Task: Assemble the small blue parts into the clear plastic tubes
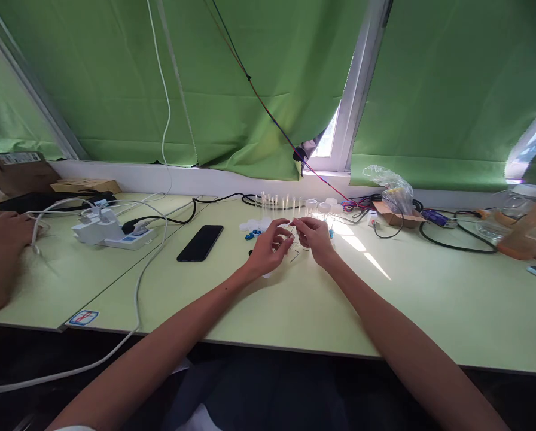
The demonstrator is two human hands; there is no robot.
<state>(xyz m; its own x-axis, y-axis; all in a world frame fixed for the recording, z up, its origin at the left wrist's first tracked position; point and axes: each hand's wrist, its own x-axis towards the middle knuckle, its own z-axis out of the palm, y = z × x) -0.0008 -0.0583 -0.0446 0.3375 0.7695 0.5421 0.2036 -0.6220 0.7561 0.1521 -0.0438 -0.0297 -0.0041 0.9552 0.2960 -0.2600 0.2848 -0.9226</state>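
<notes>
Left hand (273, 246) and right hand (313, 237), narrowly pinched, held a small, indistinct piece (291, 225) above the counter (434, 305), near clear tubes (277, 205), in apparent fine handling whose next move seemingly called for steadiness.

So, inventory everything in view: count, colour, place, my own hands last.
Curtains: several, green, back
Table panels: at least two, pale green, middle
Phone: one, black, left of centre
Tubes: several, clear, centre
Small pieces: several, blue and white, near tubes
Power strip: one, white, left
Cables: many, mostly white or black, throughout
Cardboard boxes: several, brown, left and right
Plastic bag: one, clear, right
Containers: at least two, clear and orange, right
Co-worker's hand: at least one, bare, left edge
Left hand: one, bare, centre
Right hand: one, bare, centre
</notes>
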